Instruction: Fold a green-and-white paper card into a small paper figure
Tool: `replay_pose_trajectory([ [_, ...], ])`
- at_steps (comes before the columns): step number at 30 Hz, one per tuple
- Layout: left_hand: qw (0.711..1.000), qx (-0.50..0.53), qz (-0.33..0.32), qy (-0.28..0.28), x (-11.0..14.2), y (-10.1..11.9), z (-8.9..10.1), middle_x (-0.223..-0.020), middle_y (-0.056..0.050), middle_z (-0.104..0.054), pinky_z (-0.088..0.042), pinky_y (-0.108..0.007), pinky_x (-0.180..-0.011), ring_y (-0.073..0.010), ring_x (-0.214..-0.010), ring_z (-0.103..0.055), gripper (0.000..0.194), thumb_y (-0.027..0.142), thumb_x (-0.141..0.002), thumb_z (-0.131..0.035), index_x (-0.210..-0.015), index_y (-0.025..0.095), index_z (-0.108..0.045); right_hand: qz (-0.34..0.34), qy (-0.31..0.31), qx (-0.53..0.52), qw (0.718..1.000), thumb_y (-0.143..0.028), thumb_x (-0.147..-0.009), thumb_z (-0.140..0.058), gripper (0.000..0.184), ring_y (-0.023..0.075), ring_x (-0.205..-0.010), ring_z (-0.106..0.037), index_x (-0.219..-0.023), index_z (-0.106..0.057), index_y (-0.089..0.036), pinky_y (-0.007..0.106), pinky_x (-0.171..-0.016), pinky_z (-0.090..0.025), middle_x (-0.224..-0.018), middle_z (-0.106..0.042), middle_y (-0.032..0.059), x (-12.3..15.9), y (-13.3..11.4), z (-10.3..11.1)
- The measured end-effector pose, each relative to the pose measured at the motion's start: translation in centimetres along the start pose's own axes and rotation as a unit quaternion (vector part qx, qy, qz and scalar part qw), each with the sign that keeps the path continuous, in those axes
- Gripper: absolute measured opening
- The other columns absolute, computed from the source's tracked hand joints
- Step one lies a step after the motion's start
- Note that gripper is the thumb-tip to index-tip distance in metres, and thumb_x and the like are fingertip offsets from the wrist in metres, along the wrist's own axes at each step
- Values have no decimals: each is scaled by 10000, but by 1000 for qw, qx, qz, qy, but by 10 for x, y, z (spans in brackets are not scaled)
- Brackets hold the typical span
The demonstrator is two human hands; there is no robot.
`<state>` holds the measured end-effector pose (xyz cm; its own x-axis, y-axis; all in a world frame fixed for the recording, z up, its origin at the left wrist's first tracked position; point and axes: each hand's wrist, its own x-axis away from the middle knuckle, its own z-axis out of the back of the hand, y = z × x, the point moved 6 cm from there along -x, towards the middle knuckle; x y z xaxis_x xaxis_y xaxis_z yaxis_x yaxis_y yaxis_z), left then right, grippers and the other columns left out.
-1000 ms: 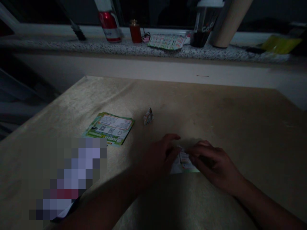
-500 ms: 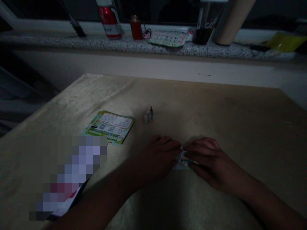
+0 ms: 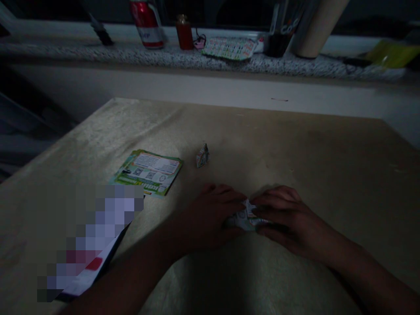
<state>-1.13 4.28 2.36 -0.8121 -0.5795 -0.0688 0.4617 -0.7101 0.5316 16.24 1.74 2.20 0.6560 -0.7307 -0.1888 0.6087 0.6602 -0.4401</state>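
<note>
In dim light, my left hand (image 3: 210,216) and my right hand (image 3: 288,221) rest close together on the beige table (image 3: 311,153). Both pinch a small printed paper (image 3: 244,218) that is partly folded and lies between the fingertips. Most of that paper is hidden under the fingers. A tiny folded paper piece (image 3: 202,156) stands on the table just beyond my left hand. A green printed leaflet (image 3: 147,172) lies flat to the left of it.
A blurred flat object (image 3: 88,236) lies at the near left of the table. On the speckled sill (image 3: 197,61) behind stand a red can (image 3: 147,22), a small red lighter (image 3: 184,33), a printed sheet (image 3: 229,47), a dark cup (image 3: 278,35) and a tan cylinder (image 3: 315,28).
My hands have drawn closer together over the small paper. It now looks more folded and bunched than a second ago. The view has shifted slightly.
</note>
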Motion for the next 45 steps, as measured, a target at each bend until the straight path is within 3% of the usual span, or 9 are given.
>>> replay_pose_trajectory([
  [4,1000,-2,3,2,2,0,1,-1372,-11,-646,-319,-417,-1063,-235,-1266,-536,306,339,-931,-666,-1220,243,-652,-4,-7,-2,1000,-317,-926,-699,222,272,-1201,-583,-1139,-717,-257,488,-1023,-409,-1269,-695,52,0,1,-1],
  [9,1000,-8,3,11,2,4,0,-1370,-44,-650,-328,-443,-1067,-262,-1257,-543,367,365,-887,-715,-1222,233,-642,0,-15,1,1000,-315,-964,-648,199,266,-1203,-577,-1140,-715,-252,491,-1032,-395,-1260,-690,57,0,-1,0],
  [13,999,-32,-5,16,2,9,-2,-1357,-49,-657,-337,-447,-1061,-255,-1255,-550,168,274,-957,-623,-1104,226,-686,-4,-18,-8,1000,-297,-992,-601,223,263,-1171,-592,-1183,-709,-262,489,-1006,-417,-1233,-700,65,-2,-1,1],
  [18,999,-21,-1,30,0,14,-3,-1234,-53,-707,-359,-415,-1039,-227,-1156,-596,170,170,-976,-561,-1066,195,-703,-1,-12,-19,1000,-277,-994,-590,284,249,-1142,-616,-1259,-691,-295,476,-994,-431,-1211,-709,57,-4,-4,3],
  [26,992,60,89,61,-6,-2,-8,-934,-29,-725,-398,-399,-913,-220,-956,-619,44,146,-820,-734,-810,189,-740,-1,-9,-9,1000,-285,-978,-611,252,258,-1150,-612,-1206,-719,-294,485,-996,-424,-1207,-711,57,-3,-4,3],
  [30,978,138,132,86,-9,-11,-10,-838,-25,-722,-419,-373,-841,-214,-884,-627,79,205,-798,-779,-733,188,-737,2,1,-8,1000,-277,-976,-620,279,246,-1146,-614,-1241,-701,-309,470,-997,-423,-1198,-713,42,-3,-5,3],
  [36,972,151,166,75,-6,-14,-6,-828,-42,-696,-430,-360,-806,-223,-873,-612,88,199,-830,-717,-745,180,-728,-1,12,-5,1000,-237,-958,-616,258,265,-1169,-608,-1187,-724,-288,480,-1001,-423,-1212,-710,55,-2,-1,1],
  [41,986,88,115,81,-1,-3,-7,-958,-53,-673,-410,-422,-920,-249,-989,-577,182,354,-834,-764,-906,188,-741,0,9,1,1000,-242,-963,-612,206,254,-1132,-617,-1130,-727,-277,473,-992,-412,-1194,-712,46,-2,-1,0],
  [45,991,32,106,73,-1,2,-12,-1011,-49,-646,-399,-440,-940,-249,-1029,-556,91,291,-887,-712,-923,214,-747,1,24,0,1000,-217,-966,-610,196,239,-1127,-606,-1127,-706,-278,460,-986,-393,-1192,-707,37,-2,-3,0],
])
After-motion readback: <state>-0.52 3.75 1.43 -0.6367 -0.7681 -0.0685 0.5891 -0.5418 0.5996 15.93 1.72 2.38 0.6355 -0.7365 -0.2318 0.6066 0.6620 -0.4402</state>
